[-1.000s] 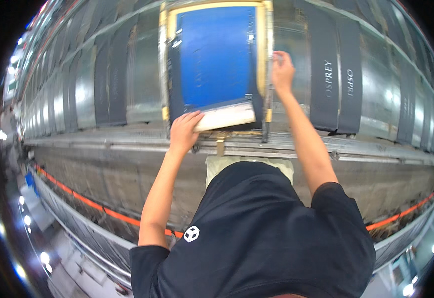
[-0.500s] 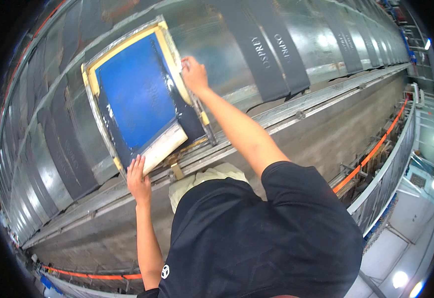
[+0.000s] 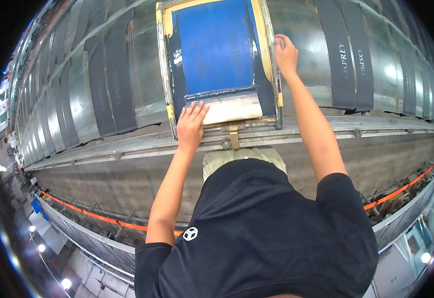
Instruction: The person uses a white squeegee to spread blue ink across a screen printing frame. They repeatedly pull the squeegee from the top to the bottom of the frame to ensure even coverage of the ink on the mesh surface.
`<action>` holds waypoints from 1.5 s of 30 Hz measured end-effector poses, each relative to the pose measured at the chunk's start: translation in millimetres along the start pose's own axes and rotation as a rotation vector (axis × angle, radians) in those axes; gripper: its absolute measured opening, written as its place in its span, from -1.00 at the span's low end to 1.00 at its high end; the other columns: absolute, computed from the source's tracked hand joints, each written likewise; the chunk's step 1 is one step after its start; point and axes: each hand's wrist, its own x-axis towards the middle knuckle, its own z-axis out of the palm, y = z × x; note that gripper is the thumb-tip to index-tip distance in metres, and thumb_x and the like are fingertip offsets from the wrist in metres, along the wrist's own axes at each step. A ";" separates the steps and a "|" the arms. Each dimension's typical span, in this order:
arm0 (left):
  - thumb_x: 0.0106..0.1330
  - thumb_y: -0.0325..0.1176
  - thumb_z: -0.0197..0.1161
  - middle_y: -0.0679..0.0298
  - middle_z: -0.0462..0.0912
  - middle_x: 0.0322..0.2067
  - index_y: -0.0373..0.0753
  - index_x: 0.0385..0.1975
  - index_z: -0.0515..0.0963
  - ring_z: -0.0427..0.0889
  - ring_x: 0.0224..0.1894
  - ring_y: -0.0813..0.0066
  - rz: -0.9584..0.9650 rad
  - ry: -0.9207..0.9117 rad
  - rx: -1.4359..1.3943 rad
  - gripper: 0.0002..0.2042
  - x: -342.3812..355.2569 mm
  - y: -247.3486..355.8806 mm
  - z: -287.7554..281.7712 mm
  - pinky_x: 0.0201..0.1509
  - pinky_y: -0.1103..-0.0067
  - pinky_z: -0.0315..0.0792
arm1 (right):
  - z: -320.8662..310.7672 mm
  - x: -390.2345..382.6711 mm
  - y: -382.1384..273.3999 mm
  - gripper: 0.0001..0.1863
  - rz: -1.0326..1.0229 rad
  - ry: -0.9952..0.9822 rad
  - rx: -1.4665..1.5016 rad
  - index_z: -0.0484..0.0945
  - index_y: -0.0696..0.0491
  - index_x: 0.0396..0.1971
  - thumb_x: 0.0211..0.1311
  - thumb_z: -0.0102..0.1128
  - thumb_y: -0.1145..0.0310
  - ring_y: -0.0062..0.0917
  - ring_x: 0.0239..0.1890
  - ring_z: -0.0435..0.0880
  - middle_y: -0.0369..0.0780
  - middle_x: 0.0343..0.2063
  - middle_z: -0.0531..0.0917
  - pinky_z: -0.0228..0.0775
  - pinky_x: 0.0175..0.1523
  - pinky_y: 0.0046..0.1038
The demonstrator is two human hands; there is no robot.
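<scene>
A screen-printing frame (image 3: 162, 64) with a bright blue mesh area (image 3: 217, 47) lies on the long metal table in front of me. Dark ink smears line the mesh borders, and yellowish tape edges the top and right. Across the frame's near end rests a pale, wide squeegee (image 3: 234, 109). My left hand (image 3: 191, 126) is closed over its left end, fingers on top. At the frame's right rail, my right hand (image 3: 286, 57) has its curled fingers on the outer edge; the fingertips are partly hidden.
Dark fabric panels (image 3: 345, 59) with pale lettering lie in pairs on the shiny table surface (image 3: 301, 54) to both sides. A metal rail (image 3: 326, 130) runs along the near edge, with a brass-coloured bracket (image 3: 234, 136) below the frame. Behind me stretch orange strips (image 3: 95, 215) and railings.
The view has turned, so the frame now stands nearly straight and farther right in the picture. Both hands keep their places on the squeegee and the frame.
</scene>
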 end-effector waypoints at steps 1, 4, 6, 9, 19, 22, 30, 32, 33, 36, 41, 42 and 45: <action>0.15 -0.62 0.25 0.30 0.59 0.25 0.01 0.23 0.56 0.52 0.31 0.19 0.019 0.022 0.012 -0.41 19.1 -5.6 1.0 0.41 0.18 0.35 | -1.4 1.4 0.7 -0.75 -0.030 0.009 0.004 0.68 -0.09 -0.06 0.41 0.12 0.17 0.01 -0.22 0.70 -0.03 -0.39 0.74 0.50 -0.04 -0.10; 0.04 -0.69 0.24 0.29 0.58 0.26 0.02 0.24 0.56 0.51 0.33 0.20 0.011 0.057 0.008 -0.32 86.4 -25.8 4.3 0.44 0.22 0.32 | -4.6 3.4 10.6 -0.73 -0.088 -0.003 -0.015 0.67 -0.09 -0.04 0.43 0.11 0.17 -0.04 -0.13 0.68 -0.05 -0.27 0.73 0.50 0.00 -0.13; 0.10 -0.67 0.23 0.28 0.60 0.23 0.00 0.22 0.57 0.54 0.30 0.18 0.023 0.091 0.017 -0.38 135.1 -40.6 7.7 0.42 0.22 0.35 | -12.4 6.8 17.3 -0.72 -0.084 -0.062 -0.068 0.67 -0.11 -0.02 0.43 0.13 0.13 -0.11 0.00 0.66 -0.09 -0.12 0.72 0.50 0.03 -0.16; 0.13 -0.62 0.25 0.29 0.64 0.18 -0.01 0.15 0.62 0.59 0.24 0.20 0.054 0.105 0.050 -0.47 199.4 -68.0 8.7 0.34 0.29 0.45 | -38.0 9.4 -11.3 -0.65 -0.097 -0.232 -0.471 0.66 -0.09 0.03 0.37 0.22 0.06 -0.21 0.16 0.56 -0.18 0.07 0.65 0.50 0.08 -0.22; 0.12 -0.49 0.34 0.30 0.77 -0.09 0.10 -0.04 0.75 0.74 -0.09 0.17 -0.103 -0.086 -0.113 -0.60 310.4 -94.7 -32.6 0.00 0.34 0.61 | 25.7 93.0 -108.8 -0.63 -0.649 -0.379 -0.342 0.68 0.03 -0.07 0.05 0.44 0.43 -0.23 0.11 0.57 -0.21 -0.08 0.65 0.46 0.20 -0.24; 0.10 -0.49 0.35 0.30 0.76 -0.08 0.08 -0.04 0.75 0.73 -0.07 0.18 -0.110 -0.118 -0.063 -0.60 297.9 -94.5 -22.9 0.02 0.34 0.60 | 48.2 86.1 -78.7 -0.61 -0.603 -0.412 -0.368 0.70 0.05 -0.12 -0.05 0.39 0.55 -0.21 0.06 0.59 -0.19 -0.12 0.67 0.47 0.18 -0.24; -0.01 -0.61 0.31 0.31 0.77 -0.07 -0.03 -0.12 0.75 0.74 -0.02 0.26 -0.044 -0.039 -0.144 -0.58 126.9 -48.3 -10.1 0.02 0.34 0.59 | -16.2 -82.5 -61.8 -0.52 -0.530 -0.431 -0.218 0.70 0.10 -0.12 -0.19 0.33 0.69 -0.23 -0.02 0.61 -0.18 -0.17 0.68 0.51 0.08 -0.26; -0.02 -0.62 0.31 0.33 0.76 -0.02 -0.01 -0.08 0.73 0.72 0.06 0.30 -0.052 -0.068 -0.130 -0.54 87.7 -35.5 -7.9 0.10 0.31 0.57 | -30.6 -114.9 -59.4 -0.52 -0.514 -0.453 -0.196 0.68 0.12 -0.13 -0.18 0.26 0.72 -0.22 -0.03 0.59 -0.18 -0.18 0.66 0.52 0.06 -0.27; -0.02 -0.62 0.32 0.35 0.75 0.00 0.00 -0.04 0.71 0.70 0.10 0.31 -0.045 -0.064 -0.126 -0.51 72.1 -30.2 -5.7 0.17 0.29 0.54 | -35.7 -128.9 -54.1 -0.51 -0.526 -0.446 -0.216 0.67 0.14 -0.11 -0.19 0.26 0.72 -0.24 -0.02 0.60 -0.17 -0.17 0.67 0.53 0.05 -0.28; -0.02 -0.63 0.32 0.38 0.75 0.00 0.00 -0.04 0.71 0.70 0.11 0.31 -0.052 -0.027 -0.112 -0.51 51.5 -18.0 -7.2 0.20 0.27 0.53 | -40.8 -150.8 -46.6 -0.50 -0.548 -0.435 -0.203 0.67 0.14 -0.11 -0.21 0.26 0.73 -0.25 0.01 0.60 -0.18 -0.15 0.67 0.53 0.09 -0.29; 0.04 -0.68 0.26 0.33 0.73 0.06 -0.02 0.01 0.71 0.69 0.14 0.27 0.004 -0.001 -0.050 -0.48 105.9 -32.9 -19.9 0.29 0.33 0.53 | -34.1 -97.1 -67.9 -0.47 -0.595 -0.388 -0.215 0.64 0.13 -0.08 -0.20 0.27 0.73 -0.18 0.09 0.58 -0.12 -0.03 0.62 0.50 0.18 -0.26; 0.06 -0.68 0.24 0.32 0.73 0.05 -0.03 0.03 0.70 0.69 0.13 0.24 0.044 0.043 -0.016 -0.49 132.1 -43.1 -17.5 0.24 0.32 0.55 | -23.6 -71.1 -68.3 -0.49 -0.617 -0.349 -0.219 0.64 0.12 -0.07 -0.16 0.27 0.72 -0.18 0.11 0.58 -0.11 -0.04 0.62 0.49 0.19 -0.27; 0.15 -0.57 0.30 0.24 0.74 -0.04 0.05 0.01 0.70 0.73 -0.02 0.19 0.001 0.031 -0.076 -0.57 212.0 -79.1 -12.5 0.06 0.36 0.61 | 12.9 9.1 -67.8 -0.56 -0.668 -0.326 -0.259 0.68 0.07 -0.09 -0.10 0.40 0.59 -0.22 0.10 0.59 -0.16 -0.04 0.65 0.50 0.18 -0.26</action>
